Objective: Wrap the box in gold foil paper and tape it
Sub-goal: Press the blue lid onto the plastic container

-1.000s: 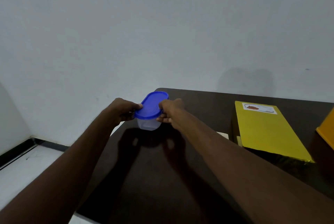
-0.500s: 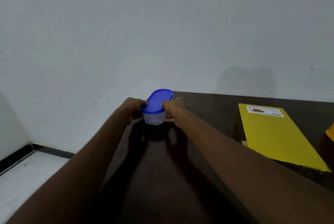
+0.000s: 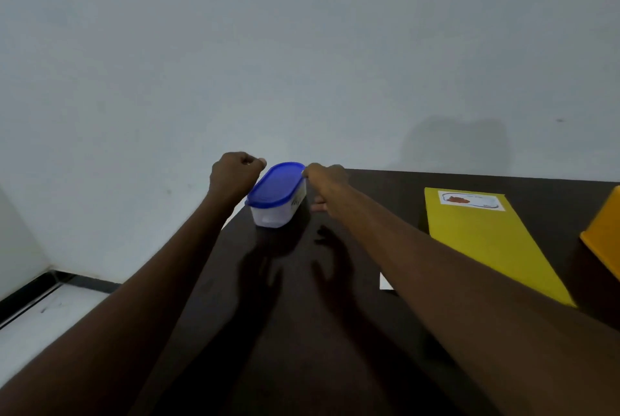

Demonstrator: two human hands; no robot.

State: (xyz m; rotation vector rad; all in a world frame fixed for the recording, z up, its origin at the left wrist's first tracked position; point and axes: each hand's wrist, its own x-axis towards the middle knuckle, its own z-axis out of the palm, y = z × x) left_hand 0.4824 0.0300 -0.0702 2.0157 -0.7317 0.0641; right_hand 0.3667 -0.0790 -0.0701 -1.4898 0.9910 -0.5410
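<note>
Dark table (image 3: 302, 331) against pale wall | lidded box (image 3: 276, 195) set at its far-left corner, long axis running away | flanked by left hand (image 3: 235, 174), curled empty, and right hand (image 3: 327, 180), grip unclear | yellow foil sheet (image 3: 483, 237) lies right of box, nearer right hand.

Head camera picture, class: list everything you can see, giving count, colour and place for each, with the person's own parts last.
container: one, clear tub, far left corner of the table, standing between the two hands
lid: one, blue, closed on the container
table: one, dark brown, fills the lower middle
yellow packet: one, yellow with a white label at its far end, flat on the table to the right
orange item: one, orange, right edge, cut off
white slip: one, white, beside the right forearm
wall: one, pale grey, behind the table
floor: white, lower left
left hand: one, fingers curled, left of the lid
right hand: one, at the container's right side
</note>
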